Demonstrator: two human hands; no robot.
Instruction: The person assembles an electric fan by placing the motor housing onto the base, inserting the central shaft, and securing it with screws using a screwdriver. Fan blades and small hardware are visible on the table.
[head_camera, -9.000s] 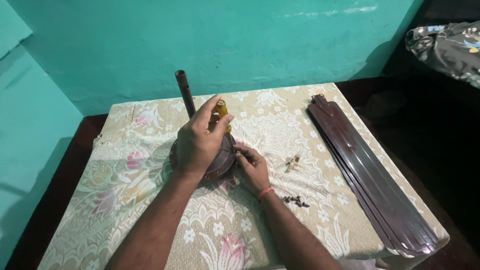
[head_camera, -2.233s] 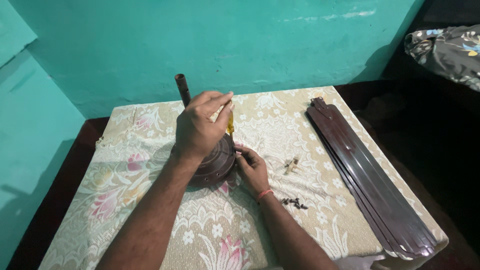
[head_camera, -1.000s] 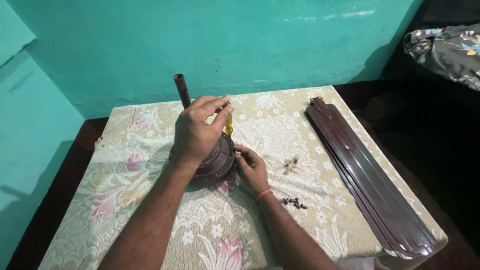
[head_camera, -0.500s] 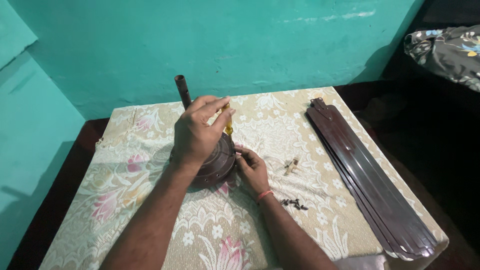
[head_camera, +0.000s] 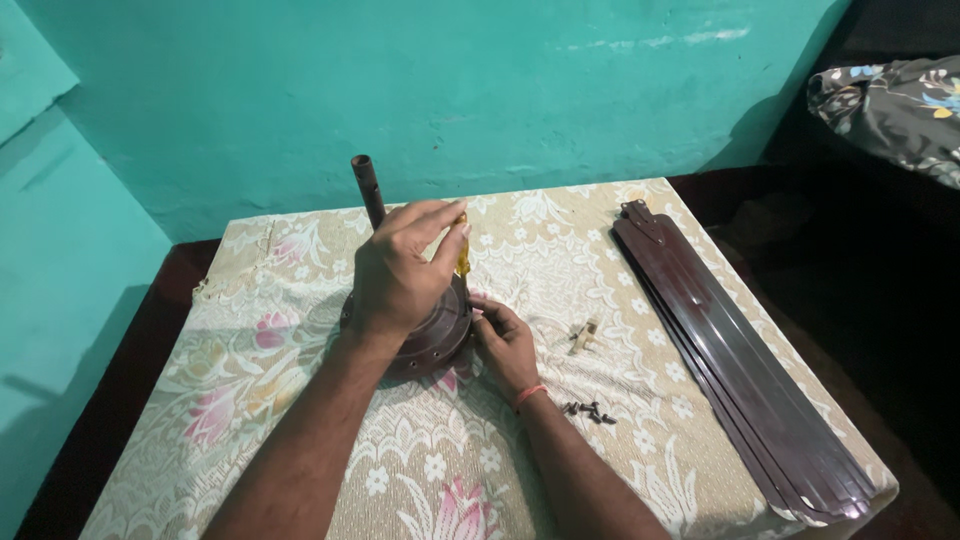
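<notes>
A dark brown round fan motor (head_camera: 432, 338) sits on a floral cloth-covered table (head_camera: 620, 440), its brown downrod (head_camera: 368, 190) standing up at the back. My left hand (head_camera: 400, 270) is above the motor, fingers shut on the yellow handle of a screwdriver (head_camera: 462, 252) held upright at the motor's right rim. My right hand (head_camera: 505, 340) rests on the cloth against that rim, fingertips pinched by the screwdriver's tip. What they pinch is hidden.
A stack of long brown fan blades (head_camera: 730, 350) lies along the table's right side. Several dark screws (head_camera: 590, 410) and a small beige part (head_camera: 585, 335) lie right of my right hand. A patterned cloth (head_camera: 890, 100) is at the upper right. A teal wall stands behind.
My left fingers have shifted a little on the screwdriver handle between frames. Both hands and the motor stay in the same place.
</notes>
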